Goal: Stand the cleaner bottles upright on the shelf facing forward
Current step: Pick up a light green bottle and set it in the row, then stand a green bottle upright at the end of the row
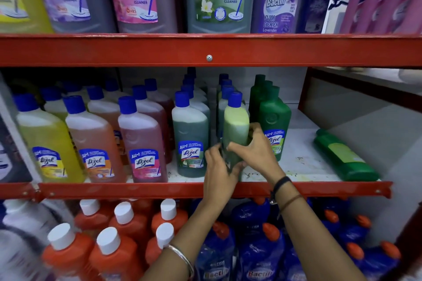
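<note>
On the middle shelf point(296, 166) both hands grip a pale green cleaner bottle point(236, 125) with a blue cap, upright and slightly tilted, its label hidden. My left hand point(219, 173) wraps its lower part near the base. My right hand point(258, 148) holds its side a little higher. A dark green Lizol bottle point(190, 143) stands just left of it, label forward. An opaque green bottle point(275, 125) stands right behind my right hand. Another opaque green bottle point(344, 155) lies flat on its side at the shelf's right end.
Yellow point(48, 143), orange point(96, 143) and pink point(141, 143) Lizol bottles stand in rows to the left. A red shelf rail point(137, 189) runs along the front. Large bottles fill the shelf above; orange and blue bottles point(258, 246) crowd the shelf below.
</note>
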A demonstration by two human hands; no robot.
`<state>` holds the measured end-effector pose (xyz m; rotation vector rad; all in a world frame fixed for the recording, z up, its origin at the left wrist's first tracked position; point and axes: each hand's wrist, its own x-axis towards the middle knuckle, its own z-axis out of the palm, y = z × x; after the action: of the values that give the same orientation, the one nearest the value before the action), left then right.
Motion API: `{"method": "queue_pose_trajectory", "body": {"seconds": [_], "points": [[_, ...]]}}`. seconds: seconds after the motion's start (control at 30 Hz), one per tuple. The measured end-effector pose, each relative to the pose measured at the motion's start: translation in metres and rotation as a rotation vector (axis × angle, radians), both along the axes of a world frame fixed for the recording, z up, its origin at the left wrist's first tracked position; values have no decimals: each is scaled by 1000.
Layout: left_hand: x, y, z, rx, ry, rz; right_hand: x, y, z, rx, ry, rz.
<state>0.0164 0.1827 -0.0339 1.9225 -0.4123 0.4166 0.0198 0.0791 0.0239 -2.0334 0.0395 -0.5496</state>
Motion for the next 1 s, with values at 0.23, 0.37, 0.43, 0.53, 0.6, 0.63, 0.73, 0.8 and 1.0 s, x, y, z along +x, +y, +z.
{"method": "queue_pose_trajectory", "body": {"seconds": [0.23,0.37,0.43,0.53,0.6,0.63,0.73,0.8,1.0], "points": [[14,-6,-5,96,65,128,13,-43,9,215,51,349],[9,-11,-11,128,-12,213,18,-48,6,185,53,363],[8,-13,-13,127,-21,225,18,-48,4,184,48,355],[0,-18,-12,105,-48,267,13,-51,1,90,64,315],[-6,-25,-11,71,-199,327,5,-60,2,12,65,243],[-10,-32,-10,44,-299,340,0,-68,4,-6,40,191],[-19,-64,-2,-10,-485,213,-11,-105,9,-11,-61,-33],[-21,-96,6,23,-471,78,-13,-138,8,-93,-56,-259],[1,-201,4,255,9,-283,-24,-230,-18,-412,493,-688]]}}
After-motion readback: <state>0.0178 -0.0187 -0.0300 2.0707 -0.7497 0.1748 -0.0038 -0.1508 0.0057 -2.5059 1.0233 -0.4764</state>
